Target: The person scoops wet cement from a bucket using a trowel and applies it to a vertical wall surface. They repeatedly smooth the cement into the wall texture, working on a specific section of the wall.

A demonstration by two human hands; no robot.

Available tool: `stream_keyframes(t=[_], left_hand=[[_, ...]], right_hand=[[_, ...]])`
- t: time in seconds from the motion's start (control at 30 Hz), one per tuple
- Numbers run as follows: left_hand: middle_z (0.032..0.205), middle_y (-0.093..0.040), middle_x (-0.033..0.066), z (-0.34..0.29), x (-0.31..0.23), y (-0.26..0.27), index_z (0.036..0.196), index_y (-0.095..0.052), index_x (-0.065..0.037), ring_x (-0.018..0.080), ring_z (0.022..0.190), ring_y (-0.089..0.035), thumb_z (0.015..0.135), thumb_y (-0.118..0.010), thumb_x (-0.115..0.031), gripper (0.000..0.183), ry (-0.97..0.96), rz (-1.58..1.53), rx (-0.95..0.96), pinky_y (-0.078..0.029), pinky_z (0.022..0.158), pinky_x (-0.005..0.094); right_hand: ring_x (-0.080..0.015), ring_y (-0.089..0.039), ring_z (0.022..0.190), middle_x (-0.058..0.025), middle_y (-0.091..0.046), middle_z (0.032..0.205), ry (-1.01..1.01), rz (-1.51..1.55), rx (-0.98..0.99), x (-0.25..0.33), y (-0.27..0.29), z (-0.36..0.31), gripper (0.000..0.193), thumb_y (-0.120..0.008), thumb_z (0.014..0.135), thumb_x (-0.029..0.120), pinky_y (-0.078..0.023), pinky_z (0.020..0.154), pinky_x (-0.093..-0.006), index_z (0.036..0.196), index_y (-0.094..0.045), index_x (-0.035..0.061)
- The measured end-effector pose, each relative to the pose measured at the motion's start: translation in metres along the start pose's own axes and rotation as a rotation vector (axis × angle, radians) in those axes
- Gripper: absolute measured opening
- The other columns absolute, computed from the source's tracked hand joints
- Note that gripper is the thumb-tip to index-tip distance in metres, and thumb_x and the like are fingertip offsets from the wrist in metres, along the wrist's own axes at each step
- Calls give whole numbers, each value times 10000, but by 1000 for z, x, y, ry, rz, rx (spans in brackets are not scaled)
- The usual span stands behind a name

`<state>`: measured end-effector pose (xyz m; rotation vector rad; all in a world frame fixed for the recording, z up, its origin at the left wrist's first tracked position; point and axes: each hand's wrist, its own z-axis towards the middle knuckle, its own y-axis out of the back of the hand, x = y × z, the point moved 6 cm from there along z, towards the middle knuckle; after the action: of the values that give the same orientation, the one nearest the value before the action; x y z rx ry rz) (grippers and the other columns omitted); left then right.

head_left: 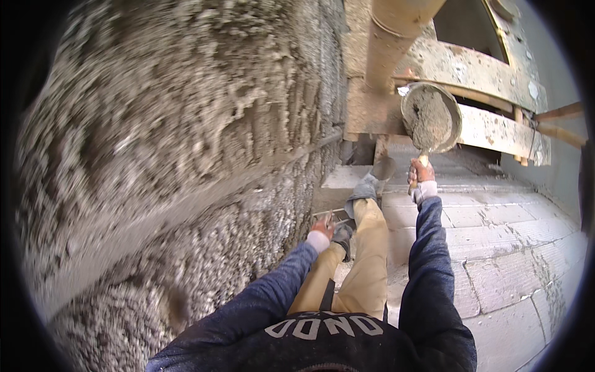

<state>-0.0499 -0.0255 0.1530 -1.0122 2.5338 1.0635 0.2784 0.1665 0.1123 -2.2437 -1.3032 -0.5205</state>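
My right hand (421, 173) is closed round a short pale handle (424, 158). The handle meets the near rim of a round, light-coloured container (457, 127) with a lump of wet grey mortar (431, 118) in it. I cannot tell whether the handle belongs to the container or to a tool under the mortar. My left hand (323, 225) is low beside my left leg, close to the rough wall. Its fingers are small and blurred, and a thin pale edge shows near them; I cannot make out whether it holds anything.
Coarse, wet-looking mortar covers the wall (204, 124) on the left, with a ledge along it. Ahead stand a thick brown pipe (396, 43) and spattered wooden planks (496, 131). Pale blocks (496, 242) form the surface on my right. My boots stand in a narrow gap.
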Motion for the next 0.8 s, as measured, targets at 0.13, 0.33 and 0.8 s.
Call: stream_keyframes(t=[0.13,0.33,0.8], left_hand=[[1059,-626,206,-88,37,24,1331,-448,-112,348,975,-608,848,-566,-184,503,6,-61,-90,-477,853,408],[1165,-614,159,-150,65,53,1329,-470,-120,285,1098,-580,867,-563,-230,484,134,-221,-52,-433,950,348],[1038,-656,164,-214,17,80,1265,-534,-112,331,976,-618,847,-551,-191,426,-10,-228,-261,-470,856,382]], right_hand=[[-88,-382,392,29,-426,546,14,145,11,-12,-50,-76,128,-628,832,127,-321,337,-250,849,-501,129],[-106,-427,428,-6,-467,597,-5,456,274,27,-122,-223,111,-604,844,153,-358,361,-258,868,-505,109],[-354,-626,889,-200,-615,969,466,-666,-201,26,-356,-189,301,-578,793,201,-505,781,-431,1036,-513,36]])
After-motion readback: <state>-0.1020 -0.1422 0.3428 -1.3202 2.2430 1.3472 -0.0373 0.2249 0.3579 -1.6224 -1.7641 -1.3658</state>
